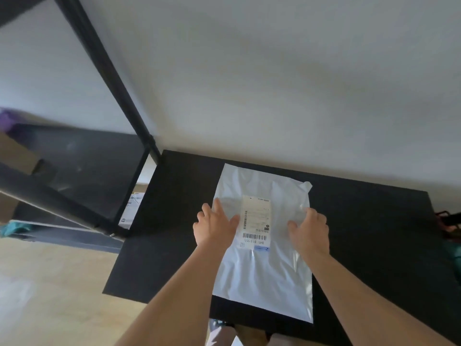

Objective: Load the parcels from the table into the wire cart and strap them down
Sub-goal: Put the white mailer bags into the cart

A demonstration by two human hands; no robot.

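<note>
At the left and upper left of the frame a black shelving frame (117, 106) is seen, and through its lower gap a small labelled box (131, 211) can be made out; whether that box belongs to the load cannot be told. Right of it, across the lower middle of the frame, lies the black table (174, 196). The left hand (215, 224) is laid on the left edge of a white plastic parcel (264, 275), its fingers straight and spread, nothing clasped. The parcel lies flat on the table at the centre, label upward, not lifted. The right hand (309, 228) is set on the parcel's right side, fingers loosely extended over the plastic, with no closed grip to be seen. At the far right edge a dark object (449, 221) is cut off and cannot be identified. Neither a wire cart nor a strap can be made out, so the loading of this parcel is judged barely begun: lifting, carrying, placing and strapping are all left.
</note>
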